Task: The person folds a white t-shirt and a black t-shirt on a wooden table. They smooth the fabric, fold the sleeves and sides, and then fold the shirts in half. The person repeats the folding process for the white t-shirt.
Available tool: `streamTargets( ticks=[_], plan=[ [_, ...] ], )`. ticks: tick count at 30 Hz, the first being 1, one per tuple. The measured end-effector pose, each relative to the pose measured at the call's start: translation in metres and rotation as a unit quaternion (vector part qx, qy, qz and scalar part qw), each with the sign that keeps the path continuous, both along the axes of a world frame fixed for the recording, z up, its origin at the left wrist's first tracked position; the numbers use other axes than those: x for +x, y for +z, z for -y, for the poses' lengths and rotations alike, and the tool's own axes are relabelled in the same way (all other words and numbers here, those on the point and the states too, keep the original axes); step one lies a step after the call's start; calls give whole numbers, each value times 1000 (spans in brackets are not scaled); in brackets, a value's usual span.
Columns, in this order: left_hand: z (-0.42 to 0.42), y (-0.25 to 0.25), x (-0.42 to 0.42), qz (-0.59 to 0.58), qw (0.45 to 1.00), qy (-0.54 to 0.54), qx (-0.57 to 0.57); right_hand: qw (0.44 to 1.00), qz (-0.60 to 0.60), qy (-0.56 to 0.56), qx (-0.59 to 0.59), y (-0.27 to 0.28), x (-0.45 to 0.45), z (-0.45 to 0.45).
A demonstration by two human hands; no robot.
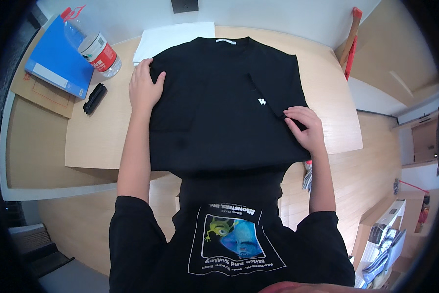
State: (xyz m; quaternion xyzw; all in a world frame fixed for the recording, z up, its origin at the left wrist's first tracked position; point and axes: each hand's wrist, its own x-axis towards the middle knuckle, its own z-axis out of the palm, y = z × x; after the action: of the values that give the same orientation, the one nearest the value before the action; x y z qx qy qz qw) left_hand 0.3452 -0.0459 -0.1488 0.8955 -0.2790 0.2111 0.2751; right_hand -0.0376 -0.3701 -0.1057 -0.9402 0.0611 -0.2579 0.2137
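A black T-shirt [219, 121] lies spread on the pale wooden table [331, 121], its collar at the far side and its lower edge near me. A small white letter motif [262, 102] shows on its chest. On the right the sleeve [274, 80] lies across the body; no sleeve sticks out on the left. My left hand [145, 86] rests at the shirt's upper left edge, thumb spread on the cloth and fingers along the edge. At the right side, my right hand [306, 126] pinches the corner of the sleeve hem between thumb and fingers.
A folded white cloth [175, 34] lies behind the shirt. To the left are a large plastic bottle [98, 55] with a red label, a blue file folder [60, 55] and a black object [94, 99]. A red-and-wood item [349, 47] leans at the back right.
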Motion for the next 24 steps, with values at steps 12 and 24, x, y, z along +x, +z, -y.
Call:
streamTargets(
  ticks=[12,24],
  plan=[
    [-3,-23,63,-297,940,-42,-159,1000,-11,9,12,0,-9,-8],
    [12,-10,67,-303,937,-118,-125,999,-33,-17,-26,11,-39,-34]
  ],
)
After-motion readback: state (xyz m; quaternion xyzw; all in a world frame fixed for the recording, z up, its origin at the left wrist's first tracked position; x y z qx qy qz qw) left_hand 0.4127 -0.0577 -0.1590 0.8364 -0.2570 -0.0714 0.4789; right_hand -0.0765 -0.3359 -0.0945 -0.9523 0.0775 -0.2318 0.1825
